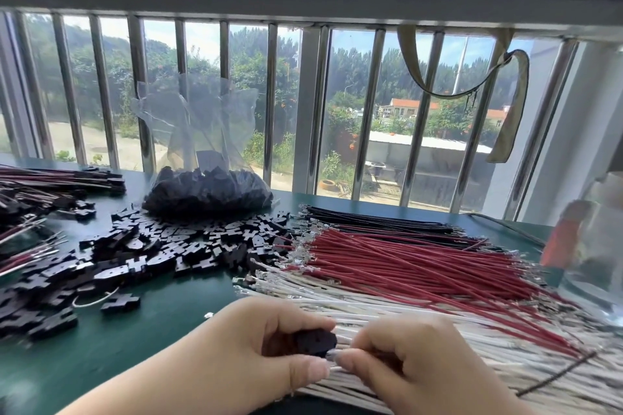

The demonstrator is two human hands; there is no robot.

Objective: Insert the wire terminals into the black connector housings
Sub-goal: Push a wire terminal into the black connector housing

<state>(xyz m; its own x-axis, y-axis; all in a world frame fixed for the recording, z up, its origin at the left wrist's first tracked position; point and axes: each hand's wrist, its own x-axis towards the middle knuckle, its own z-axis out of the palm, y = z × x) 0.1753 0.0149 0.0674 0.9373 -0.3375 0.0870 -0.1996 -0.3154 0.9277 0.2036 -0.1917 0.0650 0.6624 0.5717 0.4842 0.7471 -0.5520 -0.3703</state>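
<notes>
Hands meet low in the middle, close to the person. The left hand (256,350) pinches a small black housing (317,344) between thumb and curled fingers. The right hand (397,357) is right beside it, its fingers curled and its fingertips (337,355) bunched at the side of the housing. It looks to be pinching the end of a wire, but the wire itself is too small and blurry to see for sure.

Under and behind the hands lie the wires in flat rows on the green surface (175,320): white wires (387,307) nearest, red wires (404,259) next, black wires (381,221) farthest. Their shiny metal ends point left. A big heap of loose black housings (151,249) sits to the left, with a clear bag of more housings (209,192) behind it. Far left is a pile of wires with housings on them (50,185), which look finished.

I think the housing is hard, light plastic, so it can take a firm squeeze on its flat sides. The wires are thin and bendy and will likely buckle if pushed from far back. It is best to hold one close behind its metal end. That end is tiny and may bend, so it should go in straight, not forced.
</notes>
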